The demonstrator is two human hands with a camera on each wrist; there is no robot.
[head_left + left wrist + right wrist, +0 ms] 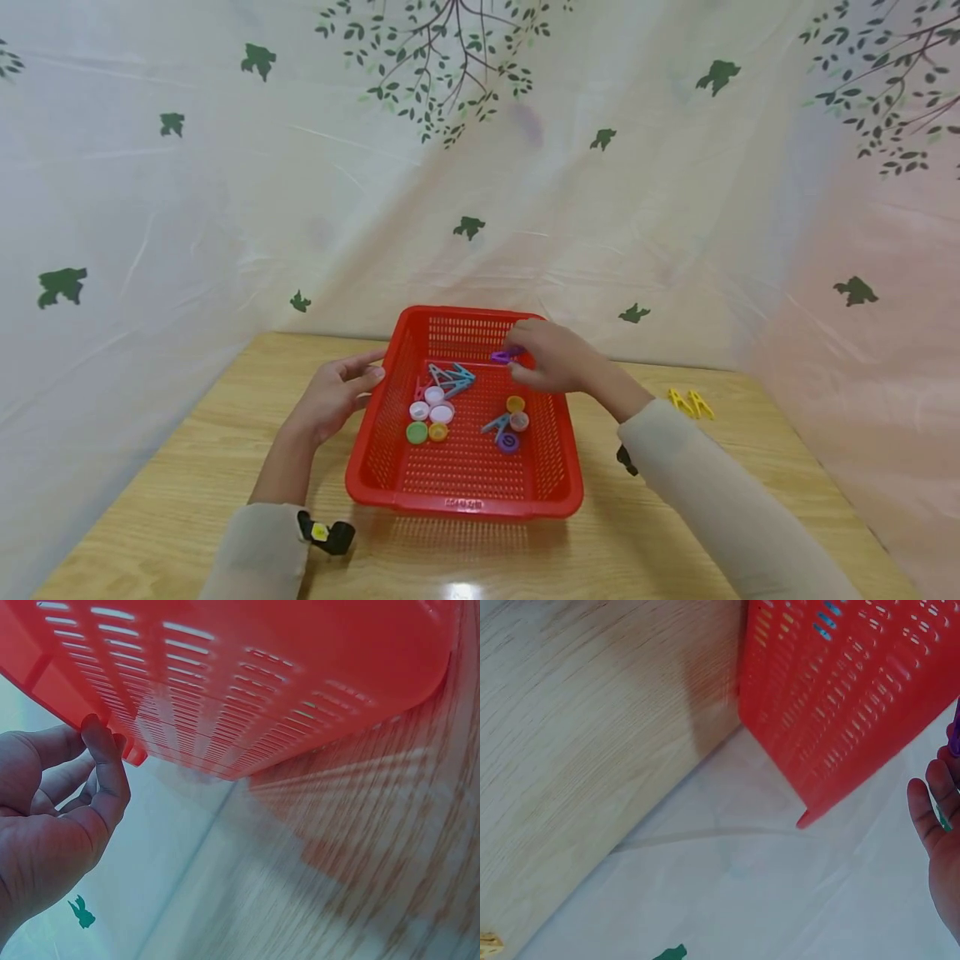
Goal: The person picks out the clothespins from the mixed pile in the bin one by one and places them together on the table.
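A red slotted basket point(465, 504) stands in the middle of the wooden table point(187, 467). Inside lie grey-blue clothespins point(451, 377), white caps point(431, 405), a green cap point(416, 432), a purple cap point(508, 442) and other small caps. My right hand point(517, 354) hovers over the basket's far right corner and pinches a purple clothespin point(501, 357). My left hand point(367, 371) touches the outside of the basket's left rim with relaxed fingers. The left wrist view shows those fingers point(105, 750) against the basket wall point(262, 675). In the right wrist view the basket point(840, 697) is seen from outside, and only fingertips point(934, 810) show.
Two yellow clothespins point(690, 404) lie on the table right of the basket. A white curtain with a leaf print point(480, 208) hangs close behind and on both sides. Bare wood stretches in front of the basket.
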